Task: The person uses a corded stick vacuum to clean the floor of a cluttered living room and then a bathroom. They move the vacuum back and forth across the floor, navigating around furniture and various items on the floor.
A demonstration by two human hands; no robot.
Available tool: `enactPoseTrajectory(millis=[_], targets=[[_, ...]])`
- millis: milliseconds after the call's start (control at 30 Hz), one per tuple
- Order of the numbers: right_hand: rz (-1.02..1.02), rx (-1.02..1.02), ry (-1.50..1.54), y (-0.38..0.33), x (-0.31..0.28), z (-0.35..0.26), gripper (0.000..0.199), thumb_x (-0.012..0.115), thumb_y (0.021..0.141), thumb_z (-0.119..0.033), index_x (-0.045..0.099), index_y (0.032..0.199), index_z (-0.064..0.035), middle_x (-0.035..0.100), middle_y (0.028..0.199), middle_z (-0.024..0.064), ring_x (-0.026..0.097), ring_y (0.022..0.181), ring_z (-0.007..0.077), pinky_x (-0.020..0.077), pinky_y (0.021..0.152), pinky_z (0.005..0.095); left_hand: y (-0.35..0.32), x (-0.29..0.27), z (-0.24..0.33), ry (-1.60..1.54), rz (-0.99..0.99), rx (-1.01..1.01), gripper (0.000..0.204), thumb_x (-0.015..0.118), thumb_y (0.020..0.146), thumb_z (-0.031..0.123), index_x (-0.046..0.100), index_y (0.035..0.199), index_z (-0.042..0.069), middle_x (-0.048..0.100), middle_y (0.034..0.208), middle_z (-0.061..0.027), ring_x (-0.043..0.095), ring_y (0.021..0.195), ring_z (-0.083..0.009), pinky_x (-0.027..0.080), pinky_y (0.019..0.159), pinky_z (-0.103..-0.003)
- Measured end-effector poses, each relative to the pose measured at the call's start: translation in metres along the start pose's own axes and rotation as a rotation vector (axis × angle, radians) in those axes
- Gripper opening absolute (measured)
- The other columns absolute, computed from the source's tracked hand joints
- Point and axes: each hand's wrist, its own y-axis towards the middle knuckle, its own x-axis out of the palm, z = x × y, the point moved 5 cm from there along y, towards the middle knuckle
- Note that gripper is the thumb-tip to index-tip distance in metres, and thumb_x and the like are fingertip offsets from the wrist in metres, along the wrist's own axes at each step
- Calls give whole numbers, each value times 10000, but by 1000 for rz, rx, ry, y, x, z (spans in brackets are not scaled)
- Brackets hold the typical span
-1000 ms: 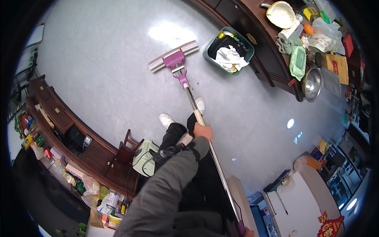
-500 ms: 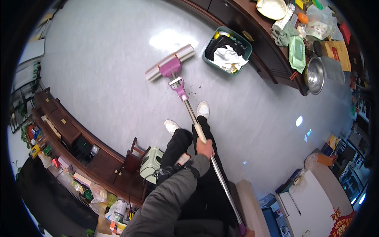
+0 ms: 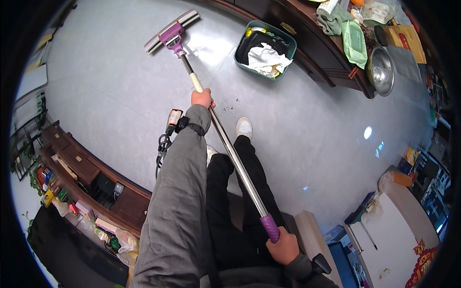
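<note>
A sponge mop [image 3: 172, 36] with a purple head and a long metal pole reaches out over the grey floor [image 3: 120, 96], its head at the upper left. My left hand [image 3: 203, 99] is wrapped round the pole just below a cream grip section, with the arm stretched forward. Close to my body, my right hand [image 3: 283, 246] grips the pole's lower end by the purple handle. Dark specks [image 3: 232, 106] mark the floor to the right of my left hand. An orange-and-black device with coiled cable [image 3: 171, 126] hangs beside my left wrist.
A green bin [image 3: 238, 61] with white paper and black plastic stands right of the mop head, beside a dark wooden cabinet [image 3: 314, 55]. A cluttered desk [image 3: 129, 201] lies at left. A metal bowl [image 3: 381, 72] is at upper right. Pale furniture [image 3: 398, 225] stands lower right.
The mop head has slid forward and left, away from my feet. My left arm has stretched out with it, and my right hand has come up into fuller view on the purple handle.
</note>
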Motion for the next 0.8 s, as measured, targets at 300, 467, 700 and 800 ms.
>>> enactPoseTrajectory(millis=[300,467,700,800], targets=[[-9,139,-103,-38,-26,93,243,680,719,-177,570,881,-32,623,707,252,613,708,467,487,653,558,-89,45,-79,28,178,-10,285,552,855,167,459,1036,-32,593,738,-167,604,490,-244,494,412,-376],[-83,258,-167,-77,-31,169,240,689,726,-197,575,875,-47,635,751,252,617,755,466,483,674,558,-155,72,-144,190,206,-131,340,568,852,223,478,1080,-12,633,826,-242,640,664,-388,512,607,-472],[-197,423,-214,-154,-27,233,253,674,730,-224,622,897,-41,660,790,237,640,790,440,514,700,515,-245,80,-232,239,209,-267,346,589,845,257,500,1107,50,649,890,-268,618,840,-476,481,731,-526],[-185,437,-223,-196,-37,253,262,694,733,-268,596,840,-50,656,764,232,632,785,450,504,701,530,-284,85,-261,272,163,-393,324,565,853,247,456,1096,61,650,865,-269,619,803,-472,470,726,-532]])
